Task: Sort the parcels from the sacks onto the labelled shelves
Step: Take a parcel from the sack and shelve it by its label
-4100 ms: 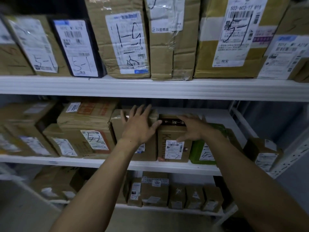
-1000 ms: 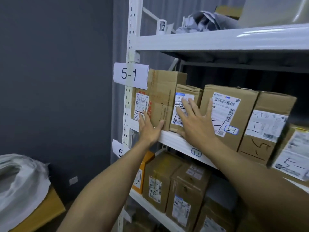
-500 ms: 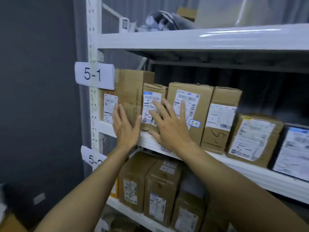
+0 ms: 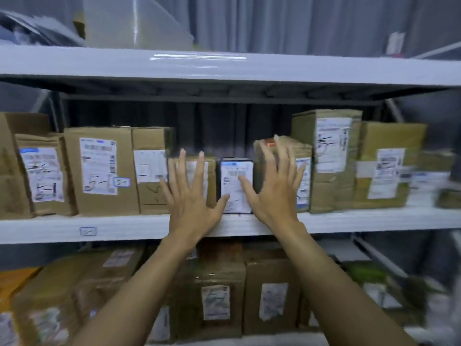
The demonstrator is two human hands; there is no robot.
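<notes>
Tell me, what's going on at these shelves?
A person is at a rack of labelled parcels, both hands open with fingers spread at the middle shelf. The left hand is in front of a small cardboard box, and the right hand is in front of a taller brown box. A black parcel stands between them. Neither hand grips anything, and the blur hides whether they touch.

Across the back, grey pleated curtain (image 4: 299,23). Up top at left, pale translucent sheet (image 4: 129,23), tilted, just beside crumpled grey wrapping (image 4: 32,31), blurred. Far right, small pale tag (image 4: 395,42) against the curtain.
</notes>
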